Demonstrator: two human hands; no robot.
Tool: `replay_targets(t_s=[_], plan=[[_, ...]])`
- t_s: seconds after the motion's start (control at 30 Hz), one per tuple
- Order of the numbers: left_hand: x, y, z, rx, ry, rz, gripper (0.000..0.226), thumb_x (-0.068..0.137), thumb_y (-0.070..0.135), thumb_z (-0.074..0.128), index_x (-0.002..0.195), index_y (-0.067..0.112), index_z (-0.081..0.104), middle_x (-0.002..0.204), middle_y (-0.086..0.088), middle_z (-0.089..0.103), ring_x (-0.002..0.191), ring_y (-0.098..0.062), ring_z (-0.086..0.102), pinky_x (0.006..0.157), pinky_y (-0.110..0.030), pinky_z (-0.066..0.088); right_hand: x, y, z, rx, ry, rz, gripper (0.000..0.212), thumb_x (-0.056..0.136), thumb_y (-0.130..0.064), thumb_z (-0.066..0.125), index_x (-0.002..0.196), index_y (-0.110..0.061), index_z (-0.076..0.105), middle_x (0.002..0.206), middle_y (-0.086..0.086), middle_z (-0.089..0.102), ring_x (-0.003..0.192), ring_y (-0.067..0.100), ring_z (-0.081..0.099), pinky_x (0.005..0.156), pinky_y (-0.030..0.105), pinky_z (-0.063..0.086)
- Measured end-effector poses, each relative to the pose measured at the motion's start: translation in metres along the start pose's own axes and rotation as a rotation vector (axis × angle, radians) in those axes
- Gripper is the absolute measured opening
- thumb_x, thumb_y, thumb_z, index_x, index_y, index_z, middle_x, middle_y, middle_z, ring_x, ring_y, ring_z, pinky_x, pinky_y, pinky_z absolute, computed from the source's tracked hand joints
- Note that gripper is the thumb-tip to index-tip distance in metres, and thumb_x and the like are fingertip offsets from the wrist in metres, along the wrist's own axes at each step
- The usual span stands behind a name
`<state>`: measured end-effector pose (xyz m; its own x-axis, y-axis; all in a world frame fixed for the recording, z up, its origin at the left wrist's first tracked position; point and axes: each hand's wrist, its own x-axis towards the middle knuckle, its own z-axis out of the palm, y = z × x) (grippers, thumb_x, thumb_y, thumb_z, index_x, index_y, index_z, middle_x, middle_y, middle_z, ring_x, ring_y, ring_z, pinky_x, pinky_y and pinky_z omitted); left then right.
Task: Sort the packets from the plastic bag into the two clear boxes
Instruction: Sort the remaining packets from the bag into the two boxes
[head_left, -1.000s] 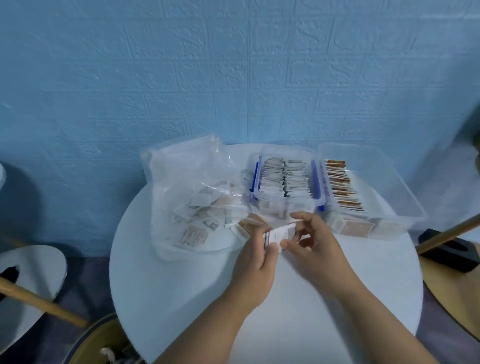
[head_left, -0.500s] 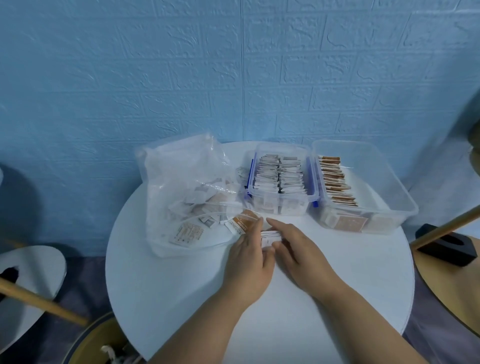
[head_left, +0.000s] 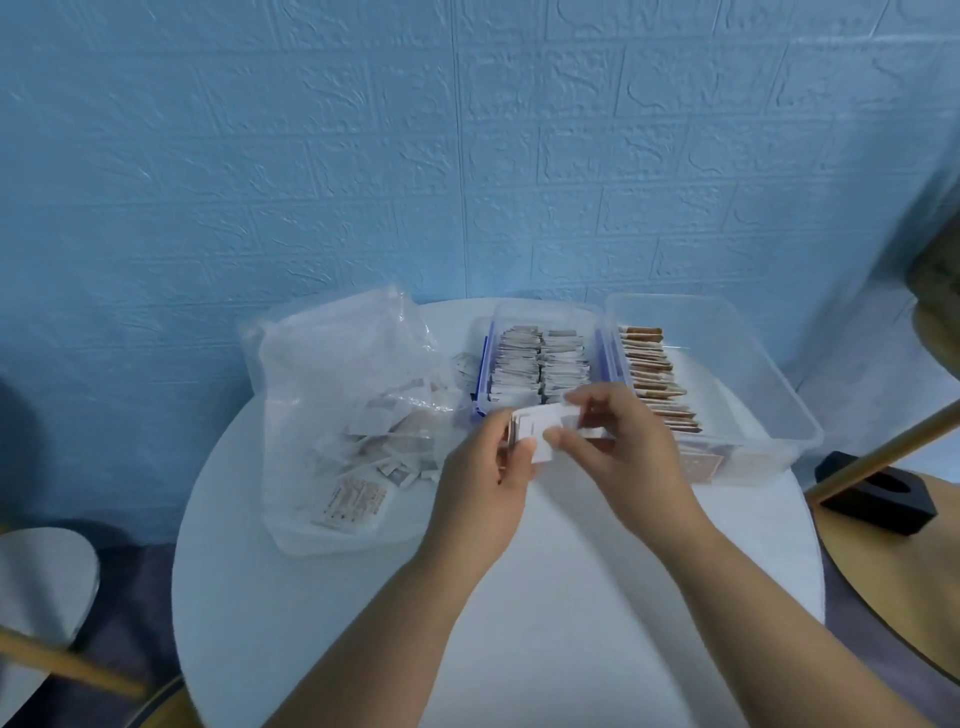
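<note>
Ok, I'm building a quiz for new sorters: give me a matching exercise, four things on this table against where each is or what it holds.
Things
1. crumpled clear plastic bag
2. clear plastic box with blue clips
3. larger clear plastic box
4. small stack of white packets

Places
A. pinched between the left hand and right hand
B. far right, one row of brown-edged packets
C. left of the boxes, loose packets inside
D. middle, two rows of grey-white packets

Pairs: 1-C; 2-D; 3-B; 4-A

Head view, downward onto table (head_left: 571, 597)
</note>
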<state>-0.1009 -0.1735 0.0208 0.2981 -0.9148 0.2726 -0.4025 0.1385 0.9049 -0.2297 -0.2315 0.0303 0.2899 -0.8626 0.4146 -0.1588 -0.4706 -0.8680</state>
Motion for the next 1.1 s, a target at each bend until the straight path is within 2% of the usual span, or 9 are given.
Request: replay_targets(t_s=[0.07,0.3,0.37,0.5,0.63,0.73,0.8,1.0,1.1], plan=[[0.022,0.014,0.001,-0.074,0.005,0.004,0.018,0.094,0.015,0.049,0.101,0.030,0.057,0.095,0.003,0.069,0.079,-0.011,0.069,0.070,-0.033,0.054,0.023,-0.010,-0.006,0.018,0.060,0.011,0.035,0.074,-0.007,0.075,0.085,-0.031,0.052,0.075,-0.009,0.056,0.066,-0.003,0.055,0.061,0.008,0.044],[0.086,0.017,0.012,-0.255,0.028,-0.012,0.026,0.091,0.005,0.054,0.090,0.031,0.060,0.085,0.011,0.070,0.074,-0.011,0.069,0.079,-0.047,0.055,0.093,-0.008,-0.023,0.011,0.002,0.119,0.020,0.070,-0.011,0.079,0.073,-0.018,0.060,0.064,-0.002,0.056,0.055,0.003,0.053,0.057,0.009,0.042],[0.101,0.012,0.015,-0.285,0.013,-0.014,0.026,0.091,0.005,0.054,0.090,0.030,0.061,0.086,0.011,0.071,0.074,-0.012,0.069,0.080,-0.047,0.055,0.108,0.000,-0.024,0.037,-0.011,0.154,0.022,0.068,-0.010,0.080,0.071,-0.016,0.060,0.062,0.001,0.056,0.055,0.008,0.054,0.058,0.016,0.047],[0.122,0.003,0.015,-0.299,-0.005,-0.039,0.022,0.094,0.011,0.049,0.091,0.028,0.062,0.089,0.008,0.072,0.073,-0.016,0.071,0.080,-0.045,0.055,0.130,0.014,-0.026,0.042,-0.061,0.179,0.022,0.069,-0.007,0.078,0.070,-0.012,0.057,0.060,0.004,0.058,0.052,0.010,0.054,0.051,0.017,0.045],[0.135,-0.009,0.009,-0.197,0.117,-0.008,0.014,0.094,0.016,0.049,0.088,0.023,0.060,0.087,0.006,0.071,0.073,-0.012,0.070,0.078,-0.044,0.056,0.143,0.025,-0.032,-0.021,-0.114,0.180,0.025,0.071,-0.003,0.076,0.070,-0.013,0.053,0.052,-0.005,0.057,0.050,0.012,0.057,0.055,0.021,0.050],[0.140,-0.018,0.003,0.012,0.236,0.049,0.011,0.094,0.024,0.049,0.091,0.020,0.059,0.084,0.009,0.068,0.076,-0.010,0.067,0.073,-0.034,0.054,0.148,0.030,-0.041,-0.243,-0.191,0.130,0.025,0.073,-0.003,0.076,0.073,-0.019,0.056,0.059,-0.003,0.061,0.056,0.011,0.060,0.064,0.024,0.051],[0.140,-0.022,0.000,0.099,0.281,0.064,0.013,0.092,0.026,0.049,0.089,0.018,0.059,0.079,0.013,0.064,0.075,-0.002,0.062,0.069,-0.020,0.047,0.149,0.030,-0.043,-0.418,-0.271,0.058,0.027,0.073,-0.007,0.076,0.072,-0.025,0.056,0.063,-0.006,0.059,0.057,0.003,0.053,0.063,0.015,0.044],[0.136,-0.034,0.003,0.073,0.328,0.021,0.012,0.091,0.022,0.051,0.082,0.016,0.057,0.075,0.013,0.062,0.069,0.013,0.054,0.057,-0.004,0.036,0.157,0.031,-0.035,-0.759,-0.438,-0.098,0.020,0.077,-0.014,0.069,0.076,-0.026,0.054,0.067,-0.013,0.056,0.066,0.009,0.054,0.062,0.012,0.038],[0.136,-0.036,0.004,0.057,0.316,0.019,0.009,0.091,0.021,0.052,0.085,0.021,0.058,0.078,0.018,0.062,0.070,0.018,0.053,0.058,-0.002,0.036,0.162,0.033,-0.030,-0.831,-0.482,-0.129,0.014,0.078,-0.013,0.065,0.077,-0.024,0.055,0.068,-0.010,0.057,0.068,0.013,0.055,0.067,0.022,0.042]])
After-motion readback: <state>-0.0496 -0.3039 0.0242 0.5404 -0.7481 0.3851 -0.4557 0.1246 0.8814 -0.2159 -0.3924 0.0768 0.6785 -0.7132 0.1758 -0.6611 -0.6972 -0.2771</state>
